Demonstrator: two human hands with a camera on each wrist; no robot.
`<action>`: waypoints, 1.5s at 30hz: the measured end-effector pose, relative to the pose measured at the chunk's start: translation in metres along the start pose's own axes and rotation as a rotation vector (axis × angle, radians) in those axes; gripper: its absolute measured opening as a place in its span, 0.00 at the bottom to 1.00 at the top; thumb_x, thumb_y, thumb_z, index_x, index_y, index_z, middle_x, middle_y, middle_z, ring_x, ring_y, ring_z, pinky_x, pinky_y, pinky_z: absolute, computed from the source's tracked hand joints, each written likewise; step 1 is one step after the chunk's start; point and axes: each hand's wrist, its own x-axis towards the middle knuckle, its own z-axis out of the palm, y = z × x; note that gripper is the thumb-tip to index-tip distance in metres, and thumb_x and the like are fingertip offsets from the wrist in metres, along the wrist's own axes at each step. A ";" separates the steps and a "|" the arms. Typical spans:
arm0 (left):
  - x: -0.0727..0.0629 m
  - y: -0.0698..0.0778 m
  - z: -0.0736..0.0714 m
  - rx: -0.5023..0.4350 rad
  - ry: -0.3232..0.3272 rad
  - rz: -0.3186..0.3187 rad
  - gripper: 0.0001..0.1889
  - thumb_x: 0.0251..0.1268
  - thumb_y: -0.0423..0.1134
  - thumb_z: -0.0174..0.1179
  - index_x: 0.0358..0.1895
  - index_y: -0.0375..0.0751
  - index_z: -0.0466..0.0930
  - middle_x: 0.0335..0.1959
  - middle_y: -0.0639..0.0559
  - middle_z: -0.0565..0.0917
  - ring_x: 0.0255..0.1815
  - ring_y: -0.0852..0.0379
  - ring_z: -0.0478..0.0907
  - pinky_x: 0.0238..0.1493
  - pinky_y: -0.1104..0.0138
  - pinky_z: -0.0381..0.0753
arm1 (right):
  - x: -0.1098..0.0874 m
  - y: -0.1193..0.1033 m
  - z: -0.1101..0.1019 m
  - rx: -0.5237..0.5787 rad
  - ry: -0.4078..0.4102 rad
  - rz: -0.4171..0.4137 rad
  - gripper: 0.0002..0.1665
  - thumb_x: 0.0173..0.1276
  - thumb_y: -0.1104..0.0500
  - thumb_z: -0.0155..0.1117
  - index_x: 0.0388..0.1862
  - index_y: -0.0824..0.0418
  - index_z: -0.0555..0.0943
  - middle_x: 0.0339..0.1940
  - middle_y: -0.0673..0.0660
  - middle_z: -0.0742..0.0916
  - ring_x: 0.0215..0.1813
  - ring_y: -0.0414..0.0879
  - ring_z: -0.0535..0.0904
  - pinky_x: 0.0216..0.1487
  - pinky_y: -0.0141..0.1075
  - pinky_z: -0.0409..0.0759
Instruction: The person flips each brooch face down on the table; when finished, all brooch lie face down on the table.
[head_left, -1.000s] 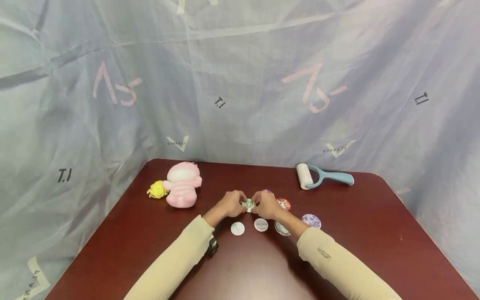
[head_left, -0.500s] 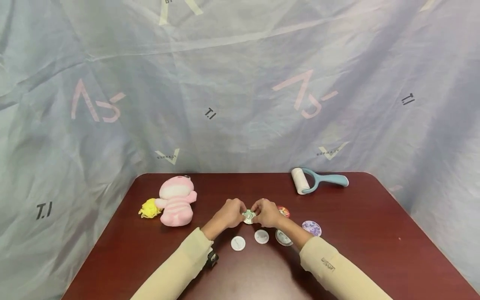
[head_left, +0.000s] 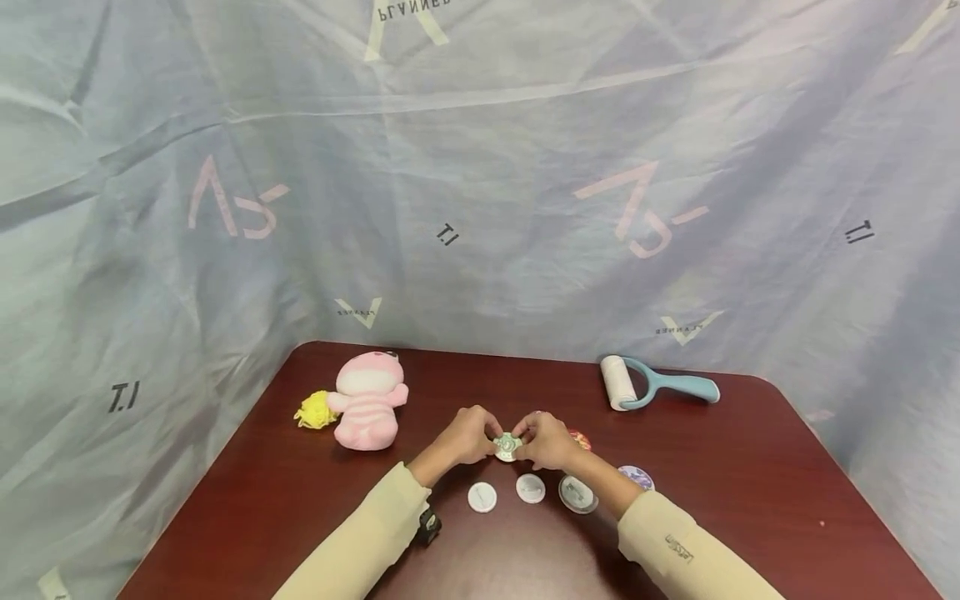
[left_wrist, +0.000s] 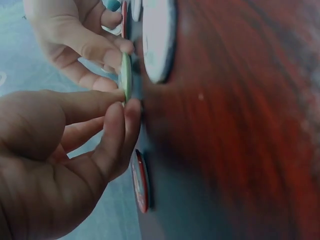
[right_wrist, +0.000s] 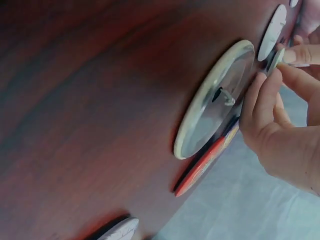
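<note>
A small round green pin badge (head_left: 507,447) sits between my hands at the middle of the table. My left hand (head_left: 468,435) pinches its left edge, and my right hand (head_left: 549,442) pinches its right edge. The left wrist view shows the badge (left_wrist: 126,77) edge-on, with thumb and fingertips of both hands on it. Nearer me lie two white badges, one to the left (head_left: 482,497) and one in the middle (head_left: 530,488), plus a larger badge (head_left: 577,493), pin backs up. A red patterned badge (head_left: 581,439) is partly hidden behind my right hand.
A purple-and-white badge (head_left: 636,477) lies beside my right forearm. At the back left are a pink plush toy (head_left: 368,402) and a yellow ruffled ball (head_left: 316,410). A lint roller (head_left: 660,385) with a blue handle lies back right. Grey cloth (head_left: 480,183) hangs behind the table.
The head view has shifted a little. Both hands keep their pinch on the green badge in about the same place, and the other items stay put.
</note>
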 end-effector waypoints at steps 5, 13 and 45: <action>-0.003 -0.006 0.001 -0.074 0.010 0.022 0.06 0.53 0.27 0.71 0.34 0.37 0.87 0.27 0.52 0.86 0.21 0.63 0.79 0.27 0.71 0.77 | -0.001 0.002 0.000 0.124 -0.002 0.018 0.13 0.53 0.76 0.70 0.39 0.71 0.82 0.24 0.58 0.81 0.21 0.44 0.81 0.23 0.38 0.83; -0.003 -0.003 -0.005 -0.204 0.016 0.017 0.06 0.54 0.26 0.69 0.37 0.34 0.87 0.29 0.49 0.85 0.21 0.54 0.83 0.23 0.69 0.80 | -0.001 0.002 -0.006 0.172 0.018 0.007 0.12 0.55 0.77 0.68 0.40 0.73 0.83 0.26 0.58 0.82 0.25 0.49 0.84 0.28 0.39 0.85; -0.004 -0.004 -0.005 -0.393 0.114 0.024 0.07 0.56 0.27 0.69 0.38 0.36 0.85 0.29 0.47 0.86 0.20 0.57 0.78 0.19 0.70 0.77 | -0.005 0.000 -0.017 0.270 0.053 -0.040 0.11 0.58 0.76 0.63 0.41 0.76 0.83 0.28 0.66 0.87 0.32 0.58 0.87 0.29 0.44 0.85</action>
